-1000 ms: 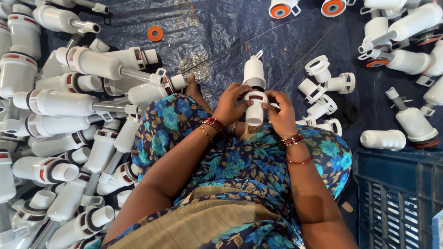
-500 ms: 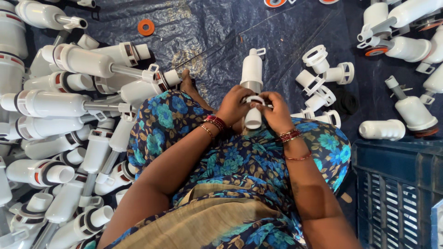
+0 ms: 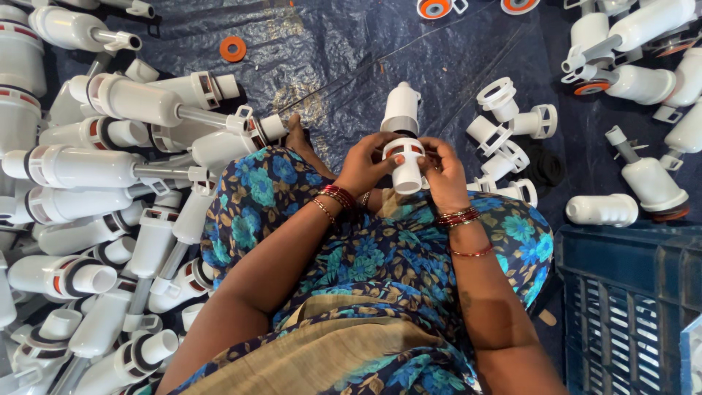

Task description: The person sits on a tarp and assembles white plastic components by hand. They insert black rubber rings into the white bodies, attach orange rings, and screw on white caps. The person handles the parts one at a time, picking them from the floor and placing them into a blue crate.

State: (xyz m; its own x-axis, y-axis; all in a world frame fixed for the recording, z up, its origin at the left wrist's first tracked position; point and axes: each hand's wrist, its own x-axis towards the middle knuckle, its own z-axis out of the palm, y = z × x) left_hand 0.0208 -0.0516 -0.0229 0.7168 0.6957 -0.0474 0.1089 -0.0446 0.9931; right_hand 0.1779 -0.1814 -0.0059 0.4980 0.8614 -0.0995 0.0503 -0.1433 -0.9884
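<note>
Blue tarp (image 3: 351, 66) is covering the floor, white valve bodies (image 3: 139, 102) heaped at the left. Over the lap, the left hand (image 3: 365, 164) and right hand (image 3: 442, 172) are both gripping a white fitting (image 3: 406, 157) — seemingly seating its red ring. Next likely calls for pressing it home squarely — both hands steadying.

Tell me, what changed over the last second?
Little. Both hands, left hand and right hand, keep gripping the white plastic part over the lap; fingers shifted slightly around its collar. The view drifted a bit. The piles of white parts and blue crate stayed put.
</note>
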